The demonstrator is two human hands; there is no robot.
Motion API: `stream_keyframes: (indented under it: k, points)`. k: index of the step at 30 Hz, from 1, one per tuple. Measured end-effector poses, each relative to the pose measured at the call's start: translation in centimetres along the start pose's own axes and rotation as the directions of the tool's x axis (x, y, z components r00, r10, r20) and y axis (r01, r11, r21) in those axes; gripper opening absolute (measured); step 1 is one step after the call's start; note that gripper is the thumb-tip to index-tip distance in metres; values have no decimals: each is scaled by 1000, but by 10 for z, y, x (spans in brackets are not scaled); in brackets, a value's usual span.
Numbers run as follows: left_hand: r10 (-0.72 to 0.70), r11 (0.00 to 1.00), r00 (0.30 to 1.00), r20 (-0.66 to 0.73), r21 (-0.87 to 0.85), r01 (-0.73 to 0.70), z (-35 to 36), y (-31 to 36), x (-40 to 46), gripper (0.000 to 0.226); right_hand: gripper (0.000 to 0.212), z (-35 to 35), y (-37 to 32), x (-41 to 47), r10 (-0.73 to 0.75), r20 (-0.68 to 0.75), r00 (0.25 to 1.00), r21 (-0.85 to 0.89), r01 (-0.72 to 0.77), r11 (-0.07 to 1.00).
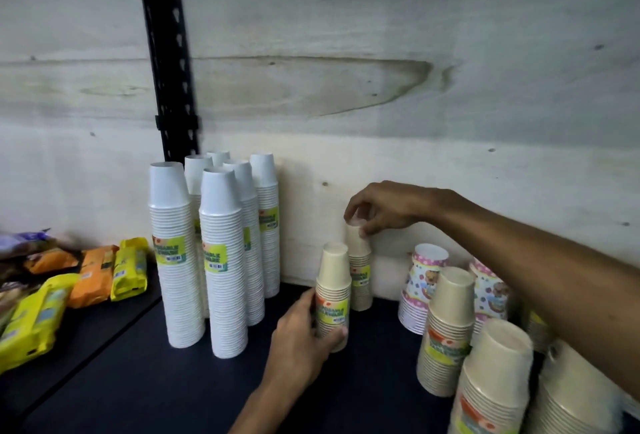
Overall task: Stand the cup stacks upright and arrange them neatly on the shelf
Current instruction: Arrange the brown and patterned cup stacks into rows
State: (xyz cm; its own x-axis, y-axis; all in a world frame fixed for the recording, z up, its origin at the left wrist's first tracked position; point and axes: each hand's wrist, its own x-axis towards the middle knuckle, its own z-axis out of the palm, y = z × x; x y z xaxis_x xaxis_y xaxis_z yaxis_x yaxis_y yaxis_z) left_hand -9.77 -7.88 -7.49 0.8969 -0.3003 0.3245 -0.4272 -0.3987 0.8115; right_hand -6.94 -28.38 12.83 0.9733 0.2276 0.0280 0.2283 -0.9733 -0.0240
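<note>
Two small beige cup stacks stand upright near the middle of the dark shelf [138,381]. My left hand [304,336] grips the lower part of the front beige stack [333,281]. My right hand [377,208] pinches the top of the rear beige stack [360,274], which stands close to the back wall. Several tall white cup stacks [221,260] with green labels stand upright in a cluster to the left. Larger beige stacks [446,329] and patterned pink stacks [424,281] stand at the right.
Yellow and orange packets [104,274] lie on the neighbouring shelf at the left. A black perforated upright post [169,52] rises behind the white stacks. A pale wooden wall backs the shelf. More beige stacks [495,381] crowd the front right corner.
</note>
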Motion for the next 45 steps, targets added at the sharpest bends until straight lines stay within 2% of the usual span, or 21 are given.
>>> stream_keyframes:
  k: [4, 21, 31, 35, 38, 41, 45]
  points:
    - [-1, 1000, 1000, 8, -15, 1, 2, 0, 1, 73, 48, 2, 4, 3, -10, 12, 1000, 25, 10, 1000]
    - [13, 1000, 1000, 10, 10, -13, 15, 7, 9, 78, 46, 8, 5, 2, -28, -23, 999, -88, 26, 996]
    - [44, 993, 999, 14, 112, -45, 14, 10, 11, 69, 48, 10, 4, 7, -51, 0, 999, -53, 51, 997]
    - [25, 994, 999, 33, 102, -29, 12, 9, 10, 73, 49, 14, 4, 13, -62, 0, 998, -84, 62, 995]
    - [3, 994, 999, 35, 111, -6, 8, 9, 7, 89, 51, 14, 2, 11, -65, -1, 998, -84, 65, 994]
    - [-6, 994, 1000, -29, 112, 9, 0, 16, -4, 98, 53, 10, 2, 1, -56, -22, 998, -64, 55, 996]
    - [81, 989, 978, -191, 140, -55, -20, 39, -18, 83, 49, -3, 9, -32, 1, -84, 996, 17, 1, 1000]
